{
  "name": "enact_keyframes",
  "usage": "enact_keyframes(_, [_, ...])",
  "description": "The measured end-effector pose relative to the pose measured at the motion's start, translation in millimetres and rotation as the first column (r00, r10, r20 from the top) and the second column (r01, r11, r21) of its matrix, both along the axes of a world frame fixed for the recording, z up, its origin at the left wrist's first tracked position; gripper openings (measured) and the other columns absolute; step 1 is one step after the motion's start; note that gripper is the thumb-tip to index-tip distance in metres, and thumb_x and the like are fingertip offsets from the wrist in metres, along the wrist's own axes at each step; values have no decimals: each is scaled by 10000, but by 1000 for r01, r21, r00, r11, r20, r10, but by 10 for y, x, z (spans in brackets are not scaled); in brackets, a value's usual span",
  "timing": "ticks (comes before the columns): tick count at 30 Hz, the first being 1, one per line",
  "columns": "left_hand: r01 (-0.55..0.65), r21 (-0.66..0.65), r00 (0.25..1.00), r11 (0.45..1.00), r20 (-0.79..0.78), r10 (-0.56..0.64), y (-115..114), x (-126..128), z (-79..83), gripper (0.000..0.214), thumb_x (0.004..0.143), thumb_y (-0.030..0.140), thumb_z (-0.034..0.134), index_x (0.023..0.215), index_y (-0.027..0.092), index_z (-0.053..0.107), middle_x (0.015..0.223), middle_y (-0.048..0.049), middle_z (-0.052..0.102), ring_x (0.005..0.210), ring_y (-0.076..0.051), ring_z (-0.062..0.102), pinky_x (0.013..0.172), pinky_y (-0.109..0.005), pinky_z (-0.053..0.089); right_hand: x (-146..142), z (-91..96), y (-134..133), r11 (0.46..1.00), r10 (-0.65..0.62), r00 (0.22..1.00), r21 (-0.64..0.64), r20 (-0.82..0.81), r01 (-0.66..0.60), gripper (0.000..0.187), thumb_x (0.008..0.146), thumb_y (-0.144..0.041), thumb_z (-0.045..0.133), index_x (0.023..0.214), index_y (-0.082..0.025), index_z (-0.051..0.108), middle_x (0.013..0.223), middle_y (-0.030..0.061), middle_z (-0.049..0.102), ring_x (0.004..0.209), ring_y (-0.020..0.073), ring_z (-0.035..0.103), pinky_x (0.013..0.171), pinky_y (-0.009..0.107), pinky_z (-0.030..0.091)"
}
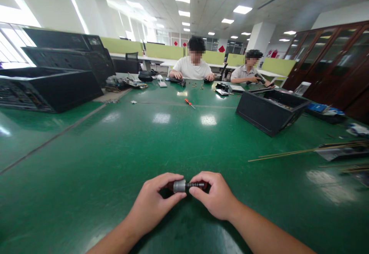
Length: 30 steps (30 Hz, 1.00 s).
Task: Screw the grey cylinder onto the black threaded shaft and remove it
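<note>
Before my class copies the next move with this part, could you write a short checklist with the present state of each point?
1. Left hand holds the grey cylinder: ok, between thumb and fingers.
2. Right hand has a firm hold on the spiral shaft: cannot tell; thumb and fingers are around it, but contact is unclear.
3. Shaft in line with the cylinder: ok, roughly, by eye.
4. Shaft fixed to the cylinder: cannot tell; the join is too small to judge.
5. Orange screwdriver close at hand: not ok, it lies well ahead of both hands.
6. Thin rods away from the hands: ok, off to the right.
</note>
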<state>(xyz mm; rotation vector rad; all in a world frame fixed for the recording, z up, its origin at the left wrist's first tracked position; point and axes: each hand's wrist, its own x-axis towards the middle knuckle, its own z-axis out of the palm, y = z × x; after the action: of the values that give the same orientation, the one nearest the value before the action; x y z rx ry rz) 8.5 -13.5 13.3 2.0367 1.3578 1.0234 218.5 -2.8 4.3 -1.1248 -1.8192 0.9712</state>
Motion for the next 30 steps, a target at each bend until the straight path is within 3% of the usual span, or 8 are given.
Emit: enact_keyframes(30, [-11,16,1000,1000,-14,12,9,-13,5,249,749,287,771,994,254,744,920,-13,776,828,-200,724,780,-290,574,0,7,5,1000,-5,1000,6,17,5,79,784,-238,699,830,-202,752,719,4,684,643,141,587,589,228,438])
